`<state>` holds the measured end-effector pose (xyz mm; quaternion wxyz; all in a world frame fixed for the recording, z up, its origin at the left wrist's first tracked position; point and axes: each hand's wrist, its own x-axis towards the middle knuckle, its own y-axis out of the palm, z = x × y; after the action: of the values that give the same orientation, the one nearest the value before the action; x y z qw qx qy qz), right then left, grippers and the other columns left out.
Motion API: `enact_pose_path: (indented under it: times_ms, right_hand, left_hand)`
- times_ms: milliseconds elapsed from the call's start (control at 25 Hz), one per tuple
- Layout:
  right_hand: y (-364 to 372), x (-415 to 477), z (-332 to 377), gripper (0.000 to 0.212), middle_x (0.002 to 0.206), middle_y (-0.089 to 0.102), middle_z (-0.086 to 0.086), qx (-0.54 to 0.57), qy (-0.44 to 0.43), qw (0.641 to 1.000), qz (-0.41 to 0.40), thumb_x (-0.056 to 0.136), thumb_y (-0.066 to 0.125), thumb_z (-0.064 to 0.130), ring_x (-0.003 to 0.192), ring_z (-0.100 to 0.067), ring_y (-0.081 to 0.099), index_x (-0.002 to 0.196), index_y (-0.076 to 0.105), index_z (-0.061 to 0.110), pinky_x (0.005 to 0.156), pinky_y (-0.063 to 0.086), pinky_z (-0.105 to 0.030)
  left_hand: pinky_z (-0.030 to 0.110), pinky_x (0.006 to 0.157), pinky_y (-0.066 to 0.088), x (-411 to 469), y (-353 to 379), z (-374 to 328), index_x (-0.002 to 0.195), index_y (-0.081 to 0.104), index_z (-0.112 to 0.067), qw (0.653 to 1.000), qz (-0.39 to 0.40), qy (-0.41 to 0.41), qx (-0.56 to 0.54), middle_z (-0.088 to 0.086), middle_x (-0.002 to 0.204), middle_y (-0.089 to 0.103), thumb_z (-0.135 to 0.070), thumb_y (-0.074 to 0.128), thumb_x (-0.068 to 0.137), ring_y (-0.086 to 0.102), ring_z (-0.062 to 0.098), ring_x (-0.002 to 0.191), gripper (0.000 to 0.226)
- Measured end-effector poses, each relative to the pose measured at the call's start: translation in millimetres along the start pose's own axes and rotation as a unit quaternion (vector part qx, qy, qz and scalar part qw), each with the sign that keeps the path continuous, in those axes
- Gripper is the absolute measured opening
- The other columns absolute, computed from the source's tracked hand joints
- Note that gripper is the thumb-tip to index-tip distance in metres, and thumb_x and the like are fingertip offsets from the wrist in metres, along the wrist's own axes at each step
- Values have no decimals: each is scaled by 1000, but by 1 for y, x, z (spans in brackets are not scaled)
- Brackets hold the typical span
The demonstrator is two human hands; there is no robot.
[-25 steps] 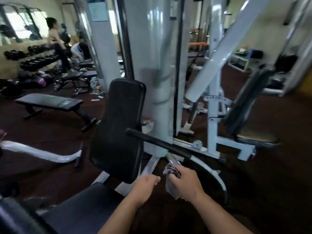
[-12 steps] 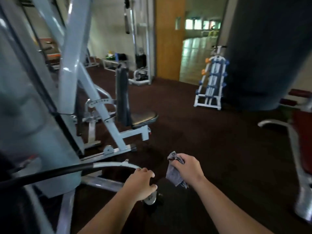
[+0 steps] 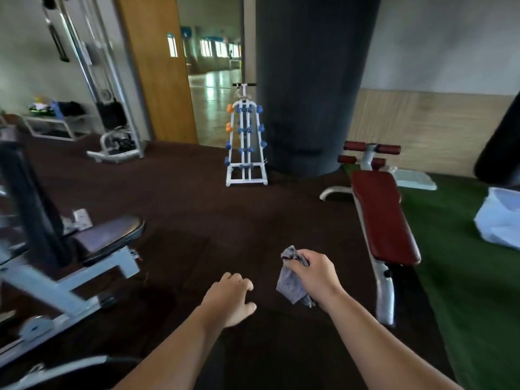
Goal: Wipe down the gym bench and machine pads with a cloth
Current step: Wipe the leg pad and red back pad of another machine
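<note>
**Grey cloth bunched in the right hand, red bench just off to the side**

The cloth [image 3: 292, 280] is seen as a grey, crumpled rag. One end is poked out above the right hand [image 3: 315, 274] and a longer tail is hung below it, out over the dark floor [image 3: 211, 206]. The bench [image 3: 382, 220] is padded in dark red on a pale frame, with red rollers at the far end. It is set just right of that hand, at the edge of the green turf [image 3: 464, 277], and isn't being touched by anything. The machine's seat pad [image 3: 109, 237] and upright back pad [image 3: 28, 204] are found over at the left, well apart from the cloth.

Hard-to-see bits: the machine is badly blurred and cut off by the left edge. The middle of the cloth is hidden inside the fist. A white bag-like thing [image 3: 501, 220] is clipped by the right edge and can't be identified.

The right hand's fingers [image 3: 302, 256] are curled tight round the cloth. The left hand [image 3: 230, 299] is held just left of it, fingers [image 3: 239, 280] loosely bent and a bit spread, with nothing gripped or touched.
</note>
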<state>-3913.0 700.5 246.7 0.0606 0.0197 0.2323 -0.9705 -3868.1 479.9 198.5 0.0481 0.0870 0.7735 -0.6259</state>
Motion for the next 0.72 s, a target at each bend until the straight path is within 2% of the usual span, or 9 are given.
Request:
enact_pose_path:
  times_ms: [120,280,520,720]
  right_hand:
    - [-41,67,-8,13,78,75,5,-6,4,1000,2,87,73,37,76,-12,72,80,74,26,73,59,-44]
    - [-45,154,-10,14,80,75,6,-13,6,1000,23,87,75,38,76,-11,73,81,74,25,73,60,-45]
    - [8,304,9,13,80,75,6,-14,-11,998,60,87,75,39,77,-10,72,80,74,28,72,59,-38]
    - [68,440,51,15,80,75,7,-16,-22,995,91,85,74,42,78,-10,72,82,74,27,76,60,-43]
  left_hand:
    - [39,103,44,71,-11,-27,142,50,-29,1000,-6,-8,-13,-6,139,50,-50,58,96,40,19,133,51]
    - [37,101,44,144,-22,-22,142,50,-29,999,-4,-29,-17,-7,138,51,-49,58,96,42,18,131,50]
    - [37,103,45,267,-43,49,141,51,-29,998,-11,-68,-15,-6,140,50,-50,57,96,42,18,132,50]
    - [37,105,44,369,-94,131,142,52,-29,995,-26,-99,-23,-7,141,50,-49,56,97,41,17,133,49]
